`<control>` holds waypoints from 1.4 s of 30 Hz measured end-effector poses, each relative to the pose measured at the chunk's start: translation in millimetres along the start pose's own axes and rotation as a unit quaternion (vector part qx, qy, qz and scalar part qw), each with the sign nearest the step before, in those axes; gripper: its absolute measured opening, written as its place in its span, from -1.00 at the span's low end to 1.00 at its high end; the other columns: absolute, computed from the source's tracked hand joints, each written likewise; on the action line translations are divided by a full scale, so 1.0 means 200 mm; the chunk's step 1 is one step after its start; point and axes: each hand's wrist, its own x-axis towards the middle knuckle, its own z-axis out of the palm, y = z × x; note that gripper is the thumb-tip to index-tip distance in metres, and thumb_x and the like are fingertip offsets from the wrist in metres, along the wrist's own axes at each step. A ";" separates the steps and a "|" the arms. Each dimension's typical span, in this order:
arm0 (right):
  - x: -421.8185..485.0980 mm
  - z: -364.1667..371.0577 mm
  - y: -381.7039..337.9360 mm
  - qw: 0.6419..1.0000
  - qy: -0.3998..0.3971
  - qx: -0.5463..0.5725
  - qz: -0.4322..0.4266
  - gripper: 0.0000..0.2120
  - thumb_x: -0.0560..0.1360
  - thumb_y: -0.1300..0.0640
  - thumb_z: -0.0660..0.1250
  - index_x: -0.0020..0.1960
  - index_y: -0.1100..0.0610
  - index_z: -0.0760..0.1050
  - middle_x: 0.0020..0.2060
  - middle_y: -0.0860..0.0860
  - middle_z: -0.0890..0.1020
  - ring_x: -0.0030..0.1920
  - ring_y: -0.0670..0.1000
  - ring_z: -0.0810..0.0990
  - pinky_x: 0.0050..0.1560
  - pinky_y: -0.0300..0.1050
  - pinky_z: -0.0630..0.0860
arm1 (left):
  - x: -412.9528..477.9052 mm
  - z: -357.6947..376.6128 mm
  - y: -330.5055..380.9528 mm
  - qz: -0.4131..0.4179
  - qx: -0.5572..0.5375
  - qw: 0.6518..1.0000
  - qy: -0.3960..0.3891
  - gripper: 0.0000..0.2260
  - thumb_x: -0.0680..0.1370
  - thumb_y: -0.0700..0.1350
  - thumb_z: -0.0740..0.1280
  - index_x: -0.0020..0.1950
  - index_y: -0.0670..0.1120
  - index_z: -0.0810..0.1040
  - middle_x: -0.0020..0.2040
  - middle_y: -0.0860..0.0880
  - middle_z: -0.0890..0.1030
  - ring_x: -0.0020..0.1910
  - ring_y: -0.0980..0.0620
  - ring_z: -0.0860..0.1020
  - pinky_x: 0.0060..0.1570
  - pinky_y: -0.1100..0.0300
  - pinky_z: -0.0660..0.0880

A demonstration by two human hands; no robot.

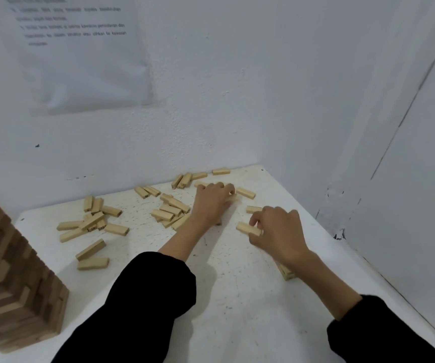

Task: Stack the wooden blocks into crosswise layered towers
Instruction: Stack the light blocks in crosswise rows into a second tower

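Head view: block [248, 228] pinched in the right hand [276, 231] fingertips, near the table [237, 310] edge; left hand [211, 201] fingers curled, seemingly gripping a second block [233, 198]; tall tower [14, 279] far left.

Loose wooden blocks [170, 210] are seen scattered over a white worktop [237, 310] set in a corner.
A far block [233, 198] is gripped by the left hand [212, 203], whose fingers [228, 189] are curled over it, and a near block [248, 228] is pinched by the right hand [276, 231]. A tall crosswise tower [14, 279] is seen at the left edge. A low stack [287, 274] is partly hidden beneath the right wrist. A printed sheet [80, 53] is fixed to the wall.
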 end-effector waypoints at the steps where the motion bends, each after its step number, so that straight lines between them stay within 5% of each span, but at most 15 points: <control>1: -0.05 0.01 -0.02 1.000 -0.005 0.002 -0.007 -0.77 0.47 0.00 0.27 0.10 -0.05 0.55 -0.02 -0.09 0.58 0.03 -0.01 0.51 -0.06 -0.10 0.20 | -0.03 -0.04 -0.01 -0.004 -0.021 1.000 0.020 -0.76 0.60 -0.04 0.22 0.25 -0.03 0.44 0.10 -0.01 0.56 0.08 -0.04 0.51 0.07 0.07 0.31; 4: -0.16 0.06 -0.08 0.999 -0.014 0.022 -0.027 -0.76 0.48 -0.05 0.25 0.12 -0.07 0.53 -0.01 -0.11 0.57 0.03 -0.04 0.50 -0.05 -0.11 0.21 | -0.15 -0.17 -0.03 -0.028 -0.112 0.991 0.064 -0.76 0.55 -0.01 0.31 0.18 -0.06 0.51 0.02 -0.01 0.59 -0.03 -0.03 0.54 0.00 0.04 0.42; 10: -0.27 0.14 -0.20 0.994 -0.034 0.089 -0.049 -0.71 0.47 -0.03 0.25 0.19 -0.07 0.47 -0.01 -0.12 0.55 0.05 -0.05 0.46 -0.05 -0.11 0.22 | -0.49 -0.30 -0.06 -0.098 -0.230 0.968 0.024 -0.85 0.47 -0.06 0.40 0.01 -0.02 0.55 -0.14 0.03 0.59 -0.20 0.07 0.53 -0.20 0.12 0.49; 20: -0.39 0.24 -0.32 0.972 -0.041 0.223 -0.067 -0.53 0.45 -0.20 0.31 0.29 -0.04 0.43 -0.18 -0.05 0.60 0.03 -0.03 0.49 0.09 -0.09 0.36 | -0.96 -0.29 -0.17 -0.146 -0.267 0.951 -0.062 -0.78 0.43 -0.01 0.47 0.05 0.05 0.60 -0.06 0.13 0.59 -0.09 0.20 0.53 -0.04 0.24 0.50; 24: -0.37 0.27 -0.29 0.953 -0.031 0.291 -0.084 -0.70 0.54 -0.02 0.28 0.24 0.02 0.52 -0.42 -0.17 0.45 -0.20 -0.13 0.43 0.01 -0.12 0.44 | -0.98 -0.25 -0.22 -0.130 -0.266 0.953 -0.064 -0.78 0.51 -0.02 0.38 0.14 0.01 0.60 0.03 0.09 0.53 -0.05 0.16 0.50 -0.08 0.37 0.40; 28: -0.38 0.29 -0.26 0.945 -0.026 0.312 -0.096 -0.71 0.52 0.21 0.28 0.20 0.00 0.55 -0.40 -0.15 0.45 -0.29 -0.17 0.41 -0.23 -0.39 0.29 | -1.00 -0.23 -0.24 -0.156 -0.312 0.937 -0.014 -0.85 0.58 -0.13 0.28 0.11 0.03 0.57 -0.02 0.12 0.46 -0.06 0.19 0.49 -0.11 0.49 0.35; 36: -0.34 0.33 -0.28 0.945 -0.022 0.301 -0.124 -0.74 0.34 -0.09 0.49 -0.01 -0.13 0.56 -0.19 -0.15 0.50 -0.11 -0.18 0.39 -0.09 -0.21 0.36 | -1.08 -0.24 -0.29 -0.191 -0.365 0.911 0.033 -0.92 0.47 -0.04 0.42 -0.05 0.07 0.62 -0.11 0.07 0.57 -0.17 0.19 0.51 -0.22 0.38 0.42; 40: -0.31 0.35 -0.34 0.944 -0.031 0.305 -0.119 -0.82 0.40 -0.18 0.38 -0.05 -0.14 0.54 -0.20 -0.16 0.52 -0.12 -0.17 0.40 -0.05 -0.13 0.36 | -1.09 -0.25 -0.30 -0.196 -0.396 0.897 0.021 -0.89 0.48 -0.07 0.42 -0.02 -0.01 0.64 -0.16 0.08 0.61 -0.19 0.19 0.52 -0.22 0.40 0.41; 42: -0.29 0.37 -0.37 0.937 -0.016 0.327 -0.118 -0.84 0.50 -0.07 0.21 -0.03 -0.11 0.56 -0.21 -0.17 0.55 -0.15 -0.16 0.43 -0.02 -0.01 0.41 | -1.07 -0.23 -0.30 -0.199 -0.374 0.905 0.033 -0.91 0.52 -0.12 0.37 0.00 -0.01 0.64 -0.17 0.10 0.61 -0.20 0.23 0.51 -0.22 0.43 0.40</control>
